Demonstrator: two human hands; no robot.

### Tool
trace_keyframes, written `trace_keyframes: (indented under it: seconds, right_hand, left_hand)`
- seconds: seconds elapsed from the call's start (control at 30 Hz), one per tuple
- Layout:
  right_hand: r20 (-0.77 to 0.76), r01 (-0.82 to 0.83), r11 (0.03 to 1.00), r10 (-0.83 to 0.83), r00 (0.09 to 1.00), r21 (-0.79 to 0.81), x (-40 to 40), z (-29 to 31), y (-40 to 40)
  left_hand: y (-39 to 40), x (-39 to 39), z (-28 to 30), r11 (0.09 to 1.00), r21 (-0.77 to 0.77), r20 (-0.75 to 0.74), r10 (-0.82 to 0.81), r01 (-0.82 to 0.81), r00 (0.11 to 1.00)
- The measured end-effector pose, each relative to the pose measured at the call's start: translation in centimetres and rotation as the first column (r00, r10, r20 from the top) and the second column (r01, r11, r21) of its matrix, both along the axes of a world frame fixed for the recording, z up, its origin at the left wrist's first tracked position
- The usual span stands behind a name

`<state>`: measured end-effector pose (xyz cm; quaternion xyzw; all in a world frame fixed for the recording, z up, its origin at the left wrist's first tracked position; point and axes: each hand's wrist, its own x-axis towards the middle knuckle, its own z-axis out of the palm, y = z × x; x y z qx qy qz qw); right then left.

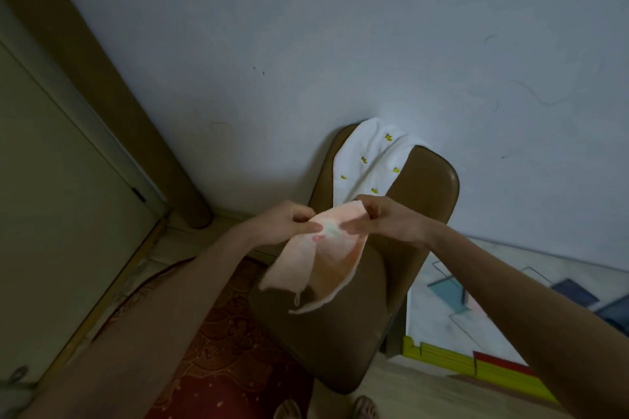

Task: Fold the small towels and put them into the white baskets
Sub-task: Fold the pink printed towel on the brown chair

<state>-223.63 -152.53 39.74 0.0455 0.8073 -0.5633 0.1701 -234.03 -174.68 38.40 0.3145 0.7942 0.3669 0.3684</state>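
Observation:
A small pink towel hangs in the air above a brown chair. My left hand pinches its upper left edge and my right hand pinches its upper right edge. The towel droops below my hands in two loose flaps, with a small loop at its lower edge. A white towel with small yellow prints is draped over the chair's backrest, just beyond my hands. No white basket is in view.
The chair stands against a pale wall. A door and its brown frame are at the left. A dark red patterned rug lies under my left arm. A colourful mat lies on the floor at the right.

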Motion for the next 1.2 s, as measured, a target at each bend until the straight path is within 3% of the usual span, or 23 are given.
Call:
trace_keyframes:
  seconds: [0.17, 0.33, 0.5, 0.63, 0.7, 0.77, 0.83, 0.87, 0.9, 1.0, 1.1, 1.2]
  right_hand:
    - [-0.101, 0.055, 0.987, -0.04, 0.994, 0.149, -0.9, 0.1, -0.6]
    - [-0.064, 0.007, 0.945, 0.014, 0.998, 0.327, -0.6, -1.5, 1.0]
    - [-0.146, 0.141, 0.816, -0.07, 0.987, 0.561, -0.1, -5.0, 2.9]
    - [-0.199, 0.275, 0.768, -0.193, 0.961, 0.579, 0.3, -6.3, 2.9]
    - [-0.309, 0.43, 0.732, -0.307, 0.9, 0.528, 0.0, -6.2, 2.8]
    - [-0.297, 0.43, 0.73, -0.315, 0.901, 0.531, -0.4, -5.8, 2.6]
    - [-0.316, 0.454, 0.691, -0.328, 0.89, 0.562, -0.6, -5.6, 2.5]
    - [-0.354, 0.5, 0.664, -0.355, 0.865, 0.556, -0.6, -5.5, 2.5]
    - [-0.376, 0.528, 0.651, -0.373, 0.848, 0.546, -0.6, -5.3, 2.4]
    - [-0.417, 0.576, 0.645, -0.403, 0.815, 0.502, -0.6, -4.7, 2.4]
    - [-0.46, 0.643, 0.625, -0.458, 0.761, 0.441, -1.5, -3.2, 2.2]
    - [-0.468, 0.69, 0.62, -0.517, 0.717, 0.373, -2.4, -1.7, 2.2]
  left_hand:
    - [1.2, 0.2, 0.0, 0.991, -0.019, -0.038, -0.13, 0.13, 0.991]
    - [-1.6, -1.0, -2.6, 0.92, -0.32, -0.134, -0.281, 0.227, 0.95]
    - [-3.2, -1.9, -4.4, 0.98, -0.197, -0.287, -0.03, -0.028, 0.957]
    - [-3.1, -1.5, -4.8, 0.982, -0.102, -0.422, 0.101, -0.158, 0.901]
    - [-2.6, -1.2, -4.7, 0.96, 0.07, -0.491, 0.269, -0.271, 0.829]
    - [-2.1, -1.3, -4.5, 0.941, 0.097, -0.316, 0.337, -0.323, 0.887]
    - [-2.1, -1.6, -4.3, 0.978, -0.162, -0.049, 0.128, -0.134, 0.991]
    - [-2.1, -1.9, -4.3, 0.972, -0.218, -0.019, 0.081, -0.083, 0.997]
    - [-2.0, -2.3, -4.3, 0.971, -0.195, -0.043, 0.132, -0.138, 0.99]
    - [-1.3, -3.6, -3.6, 0.907, 0.035, -0.123, 0.42, -0.419, 0.899]
    - [-0.2, -4.2, -2.7, 0.867, 0.164, -0.308, 0.498, -0.47, 0.811]
    - [0.4, -4.5, -1.7, 0.801, 0.263, -0.32, 0.598, -0.537, 0.735]
